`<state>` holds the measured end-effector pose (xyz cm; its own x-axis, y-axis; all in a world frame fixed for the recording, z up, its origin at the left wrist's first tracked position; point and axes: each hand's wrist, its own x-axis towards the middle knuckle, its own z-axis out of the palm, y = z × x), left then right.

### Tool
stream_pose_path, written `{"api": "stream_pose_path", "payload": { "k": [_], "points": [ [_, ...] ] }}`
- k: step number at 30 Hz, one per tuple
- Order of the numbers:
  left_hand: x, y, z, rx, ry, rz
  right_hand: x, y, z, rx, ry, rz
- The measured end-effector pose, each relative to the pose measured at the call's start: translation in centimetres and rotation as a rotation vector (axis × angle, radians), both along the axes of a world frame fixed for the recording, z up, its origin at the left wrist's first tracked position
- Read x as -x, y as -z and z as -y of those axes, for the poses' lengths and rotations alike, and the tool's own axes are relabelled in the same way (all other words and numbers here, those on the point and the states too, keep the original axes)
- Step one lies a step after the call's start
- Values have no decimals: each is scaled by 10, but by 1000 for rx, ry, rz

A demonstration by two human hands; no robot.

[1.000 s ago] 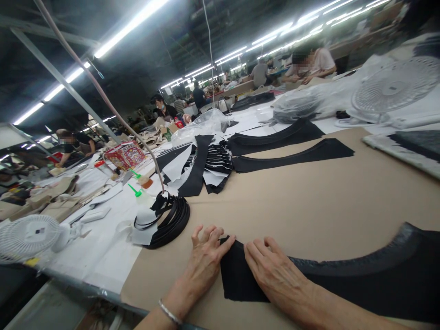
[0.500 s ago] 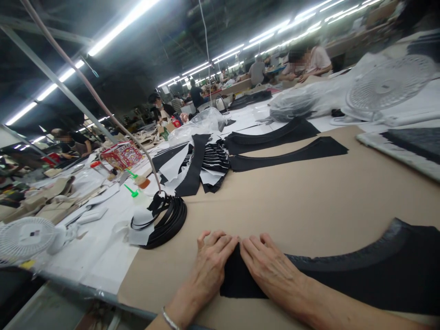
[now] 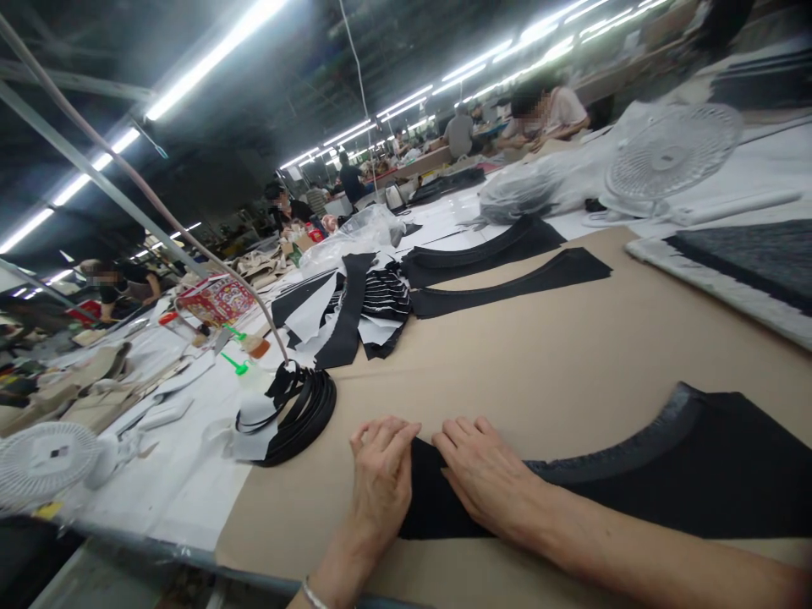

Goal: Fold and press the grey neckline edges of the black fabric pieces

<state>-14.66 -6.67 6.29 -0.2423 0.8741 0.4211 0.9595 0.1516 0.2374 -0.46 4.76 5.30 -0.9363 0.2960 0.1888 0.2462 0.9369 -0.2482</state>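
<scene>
A black fabric panel (image 3: pixel 666 474) lies along the front of the tan board, its curved upper edge lined with a creased dark grey band. At its left end, my left hand (image 3: pixel 384 465) pinches the upper corner, thumb and fingers closed together. Just to the right, my right hand (image 3: pixel 485 469) bears down on the same upper edge with bent fingers held close together. A strip of the panel shows between the two hands. The fingertips partly cover the edge, so the exact grip there is hidden.
Further back on the tan board (image 3: pixel 507 364) lie two more curved black panels (image 3: pixel 513 283) and a heap of black-and-white scraps (image 3: pixel 384 296). To the left are a coil of black strip (image 3: pixel 310 414) and green-tipped bottles (image 3: pixel 250 368). White fans (image 3: pixel 672 156) stand on both sides. Several people work behind.
My left hand's fingers have drawn together at the corner and moved slightly left, widening the gap between hands. My right hand stays on the edge. The whole view has shifted a little.
</scene>
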Motion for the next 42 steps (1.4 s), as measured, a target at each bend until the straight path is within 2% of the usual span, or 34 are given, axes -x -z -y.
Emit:
{"api": "stream_pose_path", "payload": {
  "k": [3, 6, 10, 13, 18, 29, 37, 42],
  "points": [
    [-13, 0, -9, 153, 107, 77, -9, -10, -5, 157, 37, 58],
    [-14, 0, -11, 181, 92, 88, -18, -23, -14, 264, 55, 174],
    [-15, -6, -12, 199, 84, 102, -24, -36, -26, 308, 58, 249],
    [-26, -13, -17, 218, 125, 145, -24, -39, -32, 321, 54, 257],
    [-38, -15, -30, 337, 133, 240, -28, -33, -36, 360, 69, 242],
    [-36, -17, -45, 407, 146, 229, -37, -21, -36, 394, 67, 126],
    [-35, -14, -40, 394, 185, 259, -48, -8, -36, 357, -49, 22],
    [-41, 1, -23, 302, 228, 199, -58, -1, -39, 317, -131, -51]
  ]
}}
